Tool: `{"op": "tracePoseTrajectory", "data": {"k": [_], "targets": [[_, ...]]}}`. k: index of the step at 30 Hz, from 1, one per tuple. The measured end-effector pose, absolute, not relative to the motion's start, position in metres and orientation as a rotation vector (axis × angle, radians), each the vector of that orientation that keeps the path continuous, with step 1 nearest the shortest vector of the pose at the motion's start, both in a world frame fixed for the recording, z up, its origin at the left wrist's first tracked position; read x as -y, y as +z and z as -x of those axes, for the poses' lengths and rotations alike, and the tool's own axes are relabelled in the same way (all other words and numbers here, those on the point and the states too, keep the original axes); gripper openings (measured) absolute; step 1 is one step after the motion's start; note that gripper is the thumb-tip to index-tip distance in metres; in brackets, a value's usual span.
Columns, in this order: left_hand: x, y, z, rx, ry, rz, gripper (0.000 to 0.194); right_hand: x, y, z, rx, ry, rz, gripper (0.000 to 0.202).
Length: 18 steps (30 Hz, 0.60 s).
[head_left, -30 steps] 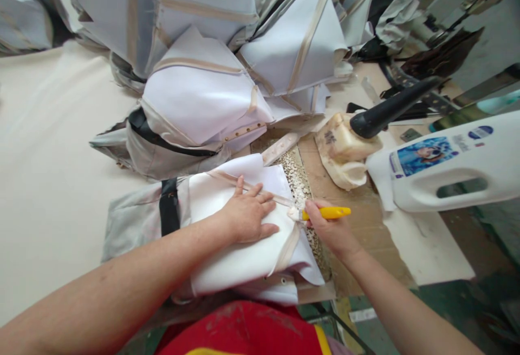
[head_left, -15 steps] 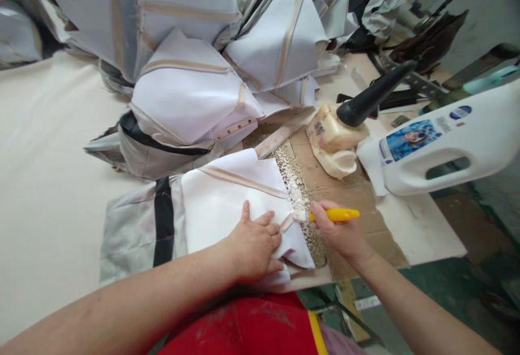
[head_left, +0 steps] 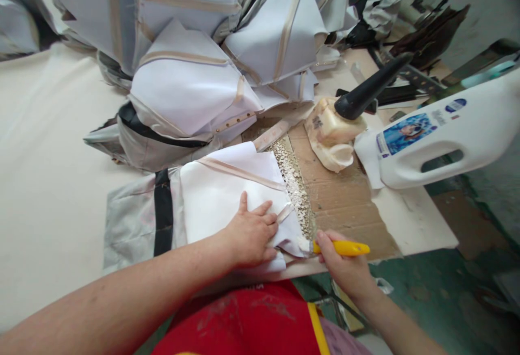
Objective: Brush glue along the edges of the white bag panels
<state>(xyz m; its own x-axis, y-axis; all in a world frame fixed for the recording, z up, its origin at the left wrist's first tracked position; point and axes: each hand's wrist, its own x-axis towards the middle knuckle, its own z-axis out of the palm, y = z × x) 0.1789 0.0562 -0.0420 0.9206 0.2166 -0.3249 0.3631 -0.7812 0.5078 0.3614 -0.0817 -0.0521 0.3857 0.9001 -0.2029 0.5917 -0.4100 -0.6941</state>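
A white fabric piece (head_left: 219,192) with a tan strip lies flat near the table's front edge, joined at its left to grey cloth with a black band (head_left: 163,209). My left hand (head_left: 252,230) rests on it, fingers spread and pressing down. In my right hand (head_left: 339,257) is a brush with a yellow handle (head_left: 351,248), pinched near its bristle end. The bristles touch the fabric's lower right corner. Beside the fabric's right edge runs a strip crusted with dried whitish glue (head_left: 298,195).
Behind the fabric is a heap of similar white and grey pieces (head_left: 190,84). To the right stand a cut yellowish container (head_left: 331,130) holding a black cone-shaped thing (head_left: 369,90) and a large white jug (head_left: 442,138). Brown cardboard (head_left: 349,203) covers part of the table.
My right hand has moved the brush down along the fabric's right edge to its near corner. My left hand stays spread on the fabric. The view has shifted slightly.
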Motion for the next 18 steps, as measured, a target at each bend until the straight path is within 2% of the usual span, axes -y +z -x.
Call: {"op": "tracePoseTrajectory", "data": {"k": [6, 13, 18], "targets": [[-0.054, -0.045, -0.179, -0.417, -0.315, -2.501, 0.045, 0.046, -0.060, -0.360, 1.278, 0.708, 2.032, 0.036], [-0.053, -0.048, -0.178, -0.393, -0.279, -2.512, 0.043, 0.110, -0.051, -0.355, 1.362, 0.791, 2.125, 0.038], [-0.052, -0.050, -0.178, -0.399, -0.275, -2.520, 0.043, 0.118, -0.037, -0.362, 1.436, 0.702, 2.108, 0.034]]}}
